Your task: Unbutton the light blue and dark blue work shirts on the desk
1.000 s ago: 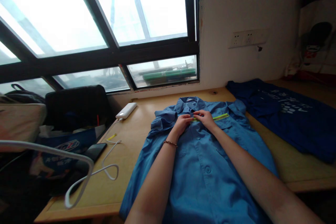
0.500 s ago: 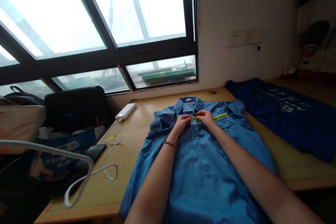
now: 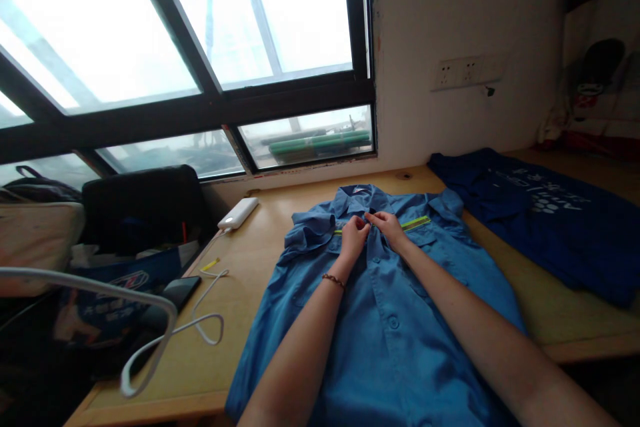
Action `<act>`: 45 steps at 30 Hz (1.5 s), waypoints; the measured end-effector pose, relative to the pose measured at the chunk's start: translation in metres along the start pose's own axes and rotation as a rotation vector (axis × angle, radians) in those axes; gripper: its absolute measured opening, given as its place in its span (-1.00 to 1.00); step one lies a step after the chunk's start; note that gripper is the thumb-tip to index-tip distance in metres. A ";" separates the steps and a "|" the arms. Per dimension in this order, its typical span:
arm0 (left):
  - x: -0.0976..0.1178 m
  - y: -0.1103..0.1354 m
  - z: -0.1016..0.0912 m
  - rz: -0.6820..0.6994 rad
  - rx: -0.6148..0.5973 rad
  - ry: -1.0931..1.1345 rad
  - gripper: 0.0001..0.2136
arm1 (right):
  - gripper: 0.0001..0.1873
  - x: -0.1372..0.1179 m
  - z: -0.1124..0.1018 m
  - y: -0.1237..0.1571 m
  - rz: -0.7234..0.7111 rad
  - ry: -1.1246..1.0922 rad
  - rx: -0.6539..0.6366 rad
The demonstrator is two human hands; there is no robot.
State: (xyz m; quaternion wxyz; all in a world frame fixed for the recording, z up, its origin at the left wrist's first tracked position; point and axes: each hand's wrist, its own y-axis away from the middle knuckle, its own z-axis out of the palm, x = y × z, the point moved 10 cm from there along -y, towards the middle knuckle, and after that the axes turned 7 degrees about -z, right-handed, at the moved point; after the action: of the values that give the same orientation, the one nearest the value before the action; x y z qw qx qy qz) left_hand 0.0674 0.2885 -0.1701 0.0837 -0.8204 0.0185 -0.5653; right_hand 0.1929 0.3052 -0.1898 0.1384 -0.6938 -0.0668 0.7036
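Wooden tabletop (image 3: 255, 260) bears a blue shirt (image 3: 380, 320) near a dark-framed window (image 3: 210, 107).

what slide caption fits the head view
Left hand and right hand pinching a blue shirt laid on a table.

Blue shirt (image 3: 415, 347), yellow-green chest stripe (image 3: 417, 222).

blue button-front shirt (image 3: 367, 327), yellow-green stripe (image 3: 417, 222) across its chest, face up on a wooden table (image 3: 255, 247)
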 end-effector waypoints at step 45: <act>0.012 -0.028 -0.029 0.340 0.067 -0.923 -0.69 | -0.55 -0.031 0.030 0.039 -0.434 0.726 -0.378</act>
State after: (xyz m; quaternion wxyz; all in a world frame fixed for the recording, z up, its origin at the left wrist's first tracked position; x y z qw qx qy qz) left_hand 0.0425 0.3114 -0.1448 0.2006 -0.9674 0.0950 -0.1216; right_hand 0.1592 0.2617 -0.1700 0.1678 -0.8783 -0.2850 0.3453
